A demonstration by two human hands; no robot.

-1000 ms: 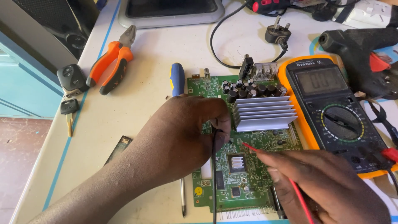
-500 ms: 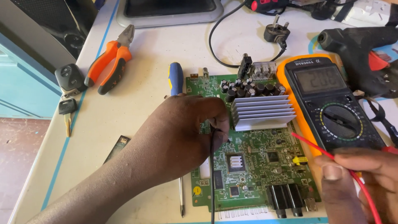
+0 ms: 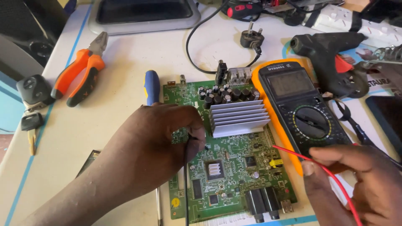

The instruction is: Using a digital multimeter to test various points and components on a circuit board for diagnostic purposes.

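Probing step | our left hand (image 3: 161, 144) pinches black probe (image 3: 186, 167) onto green circuit board (image 3: 234, 175), frame centre | right hand (image 3: 356, 184) pinches red probe (image 3: 301, 155) lower right, tip off board | next, we judge: seat red tip, read multimeter (image 3: 299, 104)

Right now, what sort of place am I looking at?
Most likely an electronics repair bench. A bare green circuit board lies on the white table, a yellow-cased multimeter sits beside it, and orange-handled pliers and a black glue gun lie nearby.
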